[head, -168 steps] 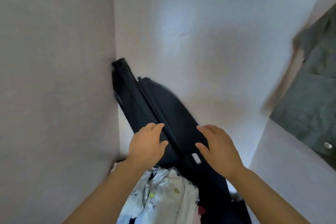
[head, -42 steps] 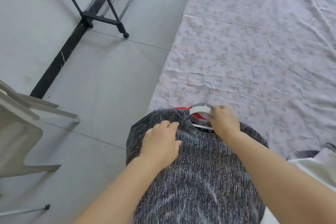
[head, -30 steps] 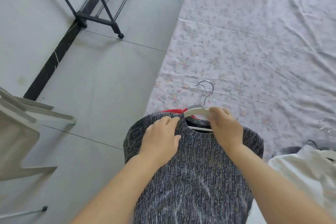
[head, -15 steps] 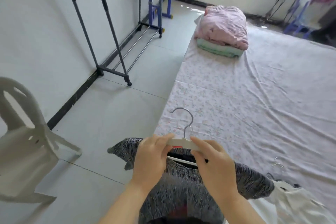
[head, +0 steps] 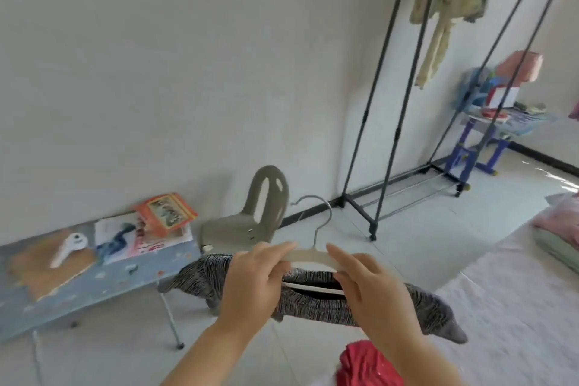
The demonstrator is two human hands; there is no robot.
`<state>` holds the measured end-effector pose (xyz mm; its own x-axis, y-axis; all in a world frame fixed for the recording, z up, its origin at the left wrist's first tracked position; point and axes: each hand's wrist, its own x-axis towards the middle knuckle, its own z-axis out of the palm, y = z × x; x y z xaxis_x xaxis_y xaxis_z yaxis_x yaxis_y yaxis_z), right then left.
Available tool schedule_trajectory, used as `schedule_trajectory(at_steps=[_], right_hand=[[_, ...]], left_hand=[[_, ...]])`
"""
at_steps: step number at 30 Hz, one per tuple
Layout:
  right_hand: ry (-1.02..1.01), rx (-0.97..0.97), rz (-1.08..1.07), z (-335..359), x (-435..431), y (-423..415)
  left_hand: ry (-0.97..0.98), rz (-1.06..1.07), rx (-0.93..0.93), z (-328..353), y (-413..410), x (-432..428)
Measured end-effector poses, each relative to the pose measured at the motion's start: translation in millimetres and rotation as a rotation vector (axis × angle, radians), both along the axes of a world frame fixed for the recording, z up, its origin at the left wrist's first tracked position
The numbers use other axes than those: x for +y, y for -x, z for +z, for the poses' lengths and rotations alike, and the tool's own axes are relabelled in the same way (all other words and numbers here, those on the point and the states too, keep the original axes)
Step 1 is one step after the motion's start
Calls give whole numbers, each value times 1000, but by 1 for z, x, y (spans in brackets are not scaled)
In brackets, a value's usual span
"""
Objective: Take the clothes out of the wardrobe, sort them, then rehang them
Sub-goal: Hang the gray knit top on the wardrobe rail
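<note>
In the head view we see the left hand (head: 250,285) and the right hand (head: 372,294) both curled round a pale hanger (head: 308,255), one on each shoulder, held in the air over the floor just off the bed's (head: 517,291) left edge. A grey striped top (head: 313,304) hangs from it, and the hands hide part of its neckline. A red garment (head: 369,363) below is cut off by the frame.
</note>
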<state>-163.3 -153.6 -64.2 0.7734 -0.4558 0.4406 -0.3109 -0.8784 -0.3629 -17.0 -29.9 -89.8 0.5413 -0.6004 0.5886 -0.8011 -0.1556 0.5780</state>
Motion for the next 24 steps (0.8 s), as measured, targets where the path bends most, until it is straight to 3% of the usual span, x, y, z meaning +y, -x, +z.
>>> schedule_trajectory(at_steps=[3,11,15,24], right_hand=[[36,55,206,15,40,-47],[104,-44,709,52,197,-145],[118,-128,931,71,291,-166],[170,-251,1286,114,504,-177]], left_hand=[[-2,216,-48,19,-18,68],[-39,758,-87,71,-24,263],[2,976,-139,91,-5,359],[28,1368,-42,122,54,553]])
